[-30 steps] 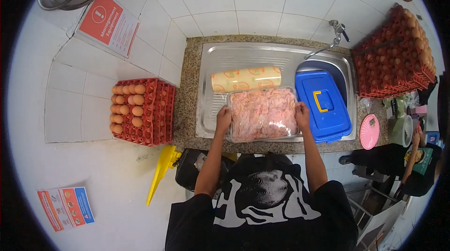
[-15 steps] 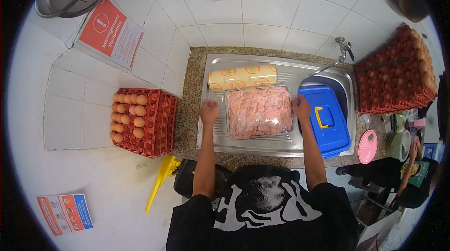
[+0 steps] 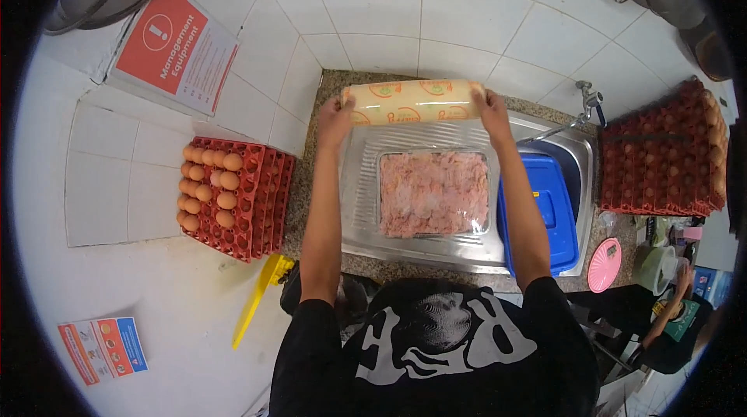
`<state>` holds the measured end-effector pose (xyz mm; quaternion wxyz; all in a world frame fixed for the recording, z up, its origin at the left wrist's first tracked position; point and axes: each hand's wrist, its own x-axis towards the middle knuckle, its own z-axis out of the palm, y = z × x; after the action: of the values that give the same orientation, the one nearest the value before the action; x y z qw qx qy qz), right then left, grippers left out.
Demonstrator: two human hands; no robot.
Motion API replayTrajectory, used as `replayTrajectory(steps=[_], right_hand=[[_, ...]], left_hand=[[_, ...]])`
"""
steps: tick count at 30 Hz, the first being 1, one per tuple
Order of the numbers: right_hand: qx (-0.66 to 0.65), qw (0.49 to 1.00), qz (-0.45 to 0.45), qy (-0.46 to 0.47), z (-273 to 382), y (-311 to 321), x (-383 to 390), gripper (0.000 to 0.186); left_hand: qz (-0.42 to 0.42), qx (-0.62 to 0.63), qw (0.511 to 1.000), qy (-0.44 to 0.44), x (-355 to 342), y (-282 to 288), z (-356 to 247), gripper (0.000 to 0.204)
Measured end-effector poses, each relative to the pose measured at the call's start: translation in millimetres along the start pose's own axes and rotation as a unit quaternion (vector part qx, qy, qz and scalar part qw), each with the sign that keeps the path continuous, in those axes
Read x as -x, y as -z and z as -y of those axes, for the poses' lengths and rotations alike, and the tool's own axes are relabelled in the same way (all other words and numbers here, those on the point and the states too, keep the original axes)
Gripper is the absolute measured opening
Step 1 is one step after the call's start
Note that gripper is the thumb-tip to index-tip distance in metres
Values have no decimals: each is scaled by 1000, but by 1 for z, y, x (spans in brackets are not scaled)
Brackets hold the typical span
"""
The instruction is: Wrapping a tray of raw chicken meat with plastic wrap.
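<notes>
Wrap roll (image 3: 416, 102), pale yellow with orange and green print, lies at the far side of the sink unit (image 3: 362, 219), its long axis running left to right, roughly along the far edge of the counter (image 3: 333, 81). 2 hands grasp it, 1 at each end: the left hand (image 3: 335, 117) has fingers closed around the left end, the right hand (image 3: 493, 113) around the right end, so neither is nearer. Whether the roll is raised or rests on the rim, I cannot tell. On the near side of it, between the 2 forearms (image 3: 524, 215), sits a tray of pink raw meat (image 3: 433, 194), apart from the roll and wider left to right than near to far. Right of the tray is a blue lidded box (image 3: 559, 222), partly behind the right forearm.
</notes>
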<state>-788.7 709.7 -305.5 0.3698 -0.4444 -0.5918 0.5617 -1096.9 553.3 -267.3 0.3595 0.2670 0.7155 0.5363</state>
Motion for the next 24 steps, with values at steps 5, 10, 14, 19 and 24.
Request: replayTrajectory(steps=[5,10,14,19,24], right_hand=[[-4,999,-19,-37,86,22,101,38],[-6,994,-11,-113,44,47,255,29],[25,968,-17,-248,-42,48,331,30],[36,979,-28,-200,-67,45,339,33],[169,949,67,-258,-81,74,316,67]], left_hand=[[-7,61,998,-2,116,19,-51,29],[-2,-7,993,114,264,39,11,28],[-4,80,974,212,321,34,90,29],[25,21,967,252,311,43,143,38],[100,-225,948,200,279,70,128,61]])
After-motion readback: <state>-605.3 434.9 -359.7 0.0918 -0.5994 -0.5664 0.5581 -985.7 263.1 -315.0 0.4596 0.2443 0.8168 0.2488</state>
